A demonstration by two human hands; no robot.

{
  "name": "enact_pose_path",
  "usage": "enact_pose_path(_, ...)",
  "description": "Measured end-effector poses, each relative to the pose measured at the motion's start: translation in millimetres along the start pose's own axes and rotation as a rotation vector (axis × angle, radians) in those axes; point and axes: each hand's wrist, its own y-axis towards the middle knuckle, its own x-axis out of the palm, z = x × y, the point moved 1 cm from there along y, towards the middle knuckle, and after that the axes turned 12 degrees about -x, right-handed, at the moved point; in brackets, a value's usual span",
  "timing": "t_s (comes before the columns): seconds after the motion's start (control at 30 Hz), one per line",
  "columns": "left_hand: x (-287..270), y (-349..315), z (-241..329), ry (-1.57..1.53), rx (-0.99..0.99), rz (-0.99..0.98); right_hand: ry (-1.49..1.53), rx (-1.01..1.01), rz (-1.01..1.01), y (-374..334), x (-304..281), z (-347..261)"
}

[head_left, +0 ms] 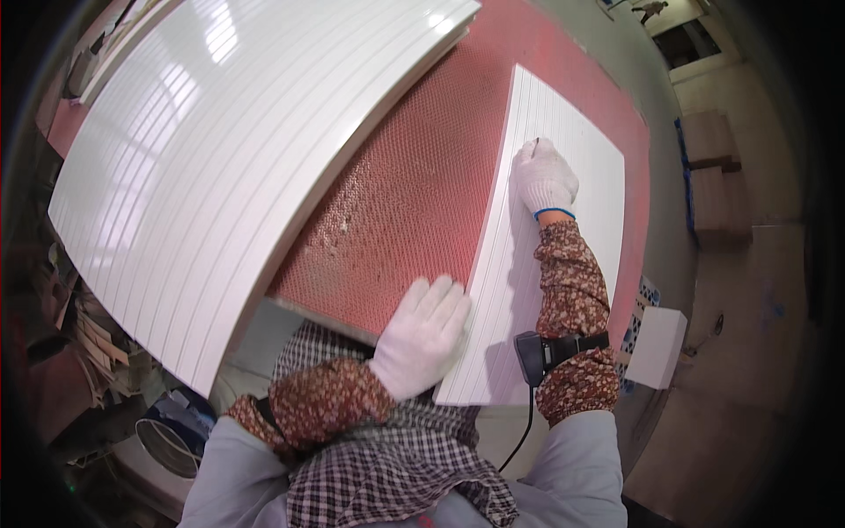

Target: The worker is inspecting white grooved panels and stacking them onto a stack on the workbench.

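Lying flat, empty left grip (421,339), right grip (547,179) curled on white panel (509,295), hold unclear, bin (167,447) contents indistinct

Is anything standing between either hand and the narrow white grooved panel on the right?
Nothing visible does. The white-gloved right hand is over the narrow white grooved panel; the white-gloved left hand is by its left edge, near the red textured surface's front edge.

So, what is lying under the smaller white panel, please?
Around the panel, a red surface shows beyond its left, far and right edges. Directly beneath, everything is covered.
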Motion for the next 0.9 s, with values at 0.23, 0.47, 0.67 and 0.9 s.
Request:
enact_pose_path(0.23, 32, -1, -4, -0.053, -0.026, -0.167, 0.026, 0.027, -0.053, 121, 45, 52)
enact_pose_path(0.47, 13, -34, 29, -0.010, -0.094, -0.312, 0.071, -0.035, 0.024, 139, 37, 60)
enact_pose_path(0.67, 34, -51, 36, -0.032, -0.070, -0.177, 0.047, -0.122, 0.082, 157, 34, 88)
enact_pose_path(0.9, 48, -20, 9, -0.014, 0.011, -0.070, 0.021, -0.053, 0.088, 133, 41, 80)
